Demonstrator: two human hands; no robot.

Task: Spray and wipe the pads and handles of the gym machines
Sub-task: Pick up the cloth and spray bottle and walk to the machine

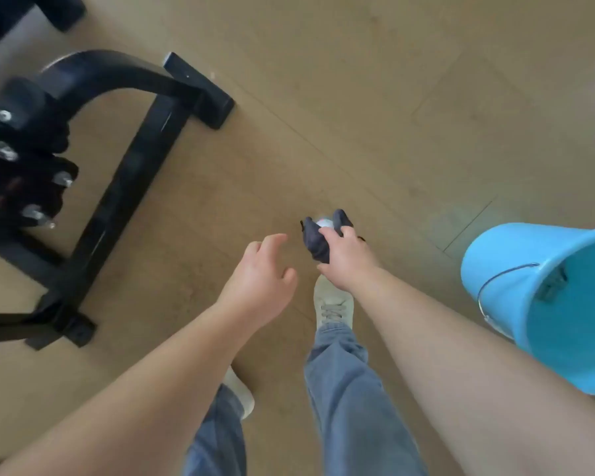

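Observation:
My right hand (347,259) grips a dark grey cloth (318,242) bunched around a small white object (324,222), possibly a spray bottle's top; most of that object is hidden. My left hand (260,273) hangs beside it, fingers relaxed, holding nothing. Both hands are over the bare floor, above my right shoe. A black gym machine frame (131,159) stands at the left, with a rack of black dumbbells or weights (18,166) at its far left edge. No pad or handle of the machine is under either hand.
A light blue bucket (502,269) with a wire handle stands at the right, close to my right forearm. My legs in blue jeans and pale shoes (334,304) are below the hands. Tan wood-look floor (358,97) stretches ahead and to the right.

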